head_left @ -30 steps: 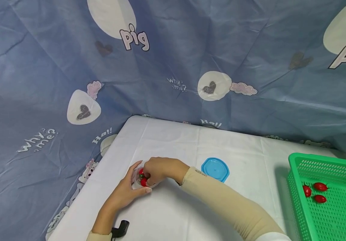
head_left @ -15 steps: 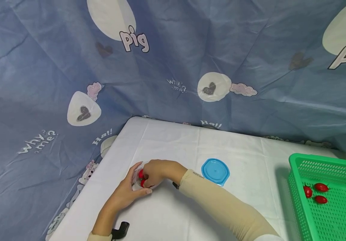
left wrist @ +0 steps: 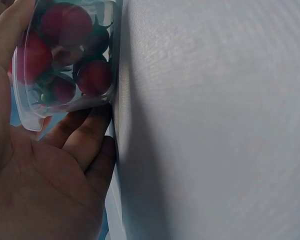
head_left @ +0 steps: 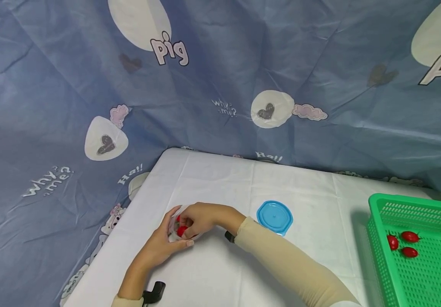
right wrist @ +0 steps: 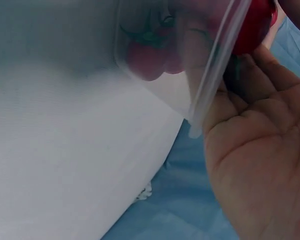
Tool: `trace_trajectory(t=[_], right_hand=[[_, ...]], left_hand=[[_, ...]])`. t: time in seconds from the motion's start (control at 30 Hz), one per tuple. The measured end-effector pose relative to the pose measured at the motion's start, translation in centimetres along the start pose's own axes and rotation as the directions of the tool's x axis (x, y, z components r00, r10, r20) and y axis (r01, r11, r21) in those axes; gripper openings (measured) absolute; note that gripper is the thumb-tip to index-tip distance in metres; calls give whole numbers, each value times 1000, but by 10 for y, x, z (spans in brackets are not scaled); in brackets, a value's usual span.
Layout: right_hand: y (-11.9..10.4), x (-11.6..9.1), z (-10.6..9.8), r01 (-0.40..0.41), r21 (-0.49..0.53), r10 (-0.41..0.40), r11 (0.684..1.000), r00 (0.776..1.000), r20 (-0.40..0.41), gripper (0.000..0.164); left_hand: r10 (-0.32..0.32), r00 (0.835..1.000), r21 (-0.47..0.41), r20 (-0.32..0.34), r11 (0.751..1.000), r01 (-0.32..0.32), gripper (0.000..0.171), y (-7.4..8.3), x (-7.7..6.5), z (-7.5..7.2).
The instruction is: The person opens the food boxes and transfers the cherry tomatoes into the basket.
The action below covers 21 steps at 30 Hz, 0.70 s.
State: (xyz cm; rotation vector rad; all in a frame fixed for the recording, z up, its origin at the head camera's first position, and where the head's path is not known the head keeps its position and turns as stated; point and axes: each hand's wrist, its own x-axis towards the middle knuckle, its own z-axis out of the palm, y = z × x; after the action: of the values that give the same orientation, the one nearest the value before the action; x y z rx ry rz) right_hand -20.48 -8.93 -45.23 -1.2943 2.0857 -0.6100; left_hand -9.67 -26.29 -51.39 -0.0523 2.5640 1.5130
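A small clear plastic container (left wrist: 34, 120) stands on the white table with several red cherry tomatoes (left wrist: 93, 77) with green stems inside it. My left hand (head_left: 157, 244) curls round its left side, thumb at the near edge and fingers along the far side. From the right, my right hand (head_left: 204, 216) reaches into the opening. Its thumb and fingers pinch a cherry tomato (right wrist: 254, 27) at the container's mouth. Part of the container and its contents is hidden behind my right hand in the head view.
A blue lid (head_left: 274, 216) lies on the white table (head_left: 212, 183), just beyond my right forearm. At the right stands a green perforated basket (head_left: 416, 199) with 3 cherry tomatoes (head_left: 410, 237) in it. A blue printed cloth (head_left: 205, 85) hangs behind the table.
My right hand shifts slightly inside the container, and its fingers change position around the tomatoes. The left hand keeps its hold and stays in place.
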Motion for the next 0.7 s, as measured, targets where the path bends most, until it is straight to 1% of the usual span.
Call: trace_trajectory(t=[0.13,0.27,0.37,0.57,0.63,0.7], right_hand=[[5,-4,0,53,44,-52,998,998,-28,15],[7,-9,1,106,58,-104,993,993,-48,23],[9,-11,2,149,61,-145,987,987,-72,25],[15,-15,7,213,62,-199,975,965,-172,26],[17,-16,8,228,91,-206,969,957,-206,28],[20,-17,10,242,144,-204,960,949,-241,29]], left_hand=[[3,1000,9,-7,1000,-3,103,1,0,0],[14,1000,48,-22,999,-13,104,0,1,0],[21,1000,53,-16,998,-20,105,-1,2,0],[25,1000,33,-11,999,-25,104,0,1,-1],[26,1000,28,-12,999,-25,103,0,1,-1],[29,1000,24,-10,999,-28,101,0,1,-1]])
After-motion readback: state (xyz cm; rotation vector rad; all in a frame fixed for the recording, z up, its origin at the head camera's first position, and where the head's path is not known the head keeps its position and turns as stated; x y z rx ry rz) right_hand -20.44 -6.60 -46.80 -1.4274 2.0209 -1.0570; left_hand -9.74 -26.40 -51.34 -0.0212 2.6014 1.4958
